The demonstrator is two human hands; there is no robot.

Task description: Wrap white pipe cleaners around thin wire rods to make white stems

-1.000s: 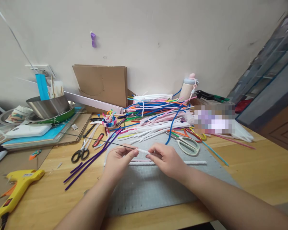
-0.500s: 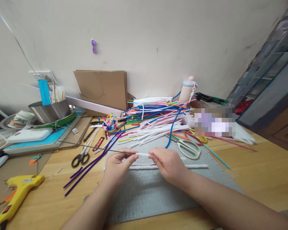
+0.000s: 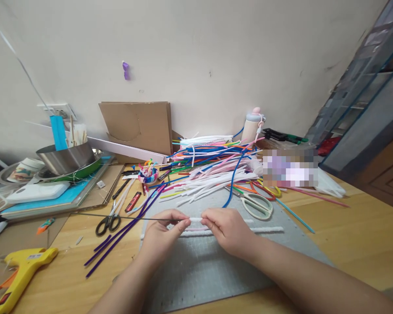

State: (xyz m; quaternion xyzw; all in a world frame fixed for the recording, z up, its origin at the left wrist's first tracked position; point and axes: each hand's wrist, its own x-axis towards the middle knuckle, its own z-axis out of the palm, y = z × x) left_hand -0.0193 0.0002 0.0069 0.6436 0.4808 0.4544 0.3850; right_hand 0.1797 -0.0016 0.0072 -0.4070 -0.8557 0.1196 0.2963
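My left hand (image 3: pixel 165 226) pinches a thin dark rod (image 3: pixel 118 216), which sticks out to the left over the table. Between the two hands shows a short white fuzzy length (image 3: pixel 195 220) like pipe cleaner, in line with the rod. My right hand (image 3: pixel 227 227) is closed, its thumb and fingertips gripping the other end of that white length. Whether the rod runs inside the white part is hidden. Below the hands a white pipe cleaner (image 3: pixel 268 230) lies across the grey cutting mat (image 3: pixel 216 270), beside a pale pink one.
Heaped pipe cleaners (image 3: pixel 212 174) lie behind the hands, with white-handled scissors (image 3: pixel 257 205) to their right. Black scissors (image 3: pixel 108 224), purple pipe cleaners (image 3: pixel 118 237) and a yellow glue gun (image 3: pixel 22 266) are at left. A bottle (image 3: pixel 253 128) and cardboard (image 3: pixel 137 131) stand by the wall.
The dark rod's free left end has dipped slightly, so the rod lies nearer level. Both hands keep their pinch, and the whole view has shifted a little with the head.
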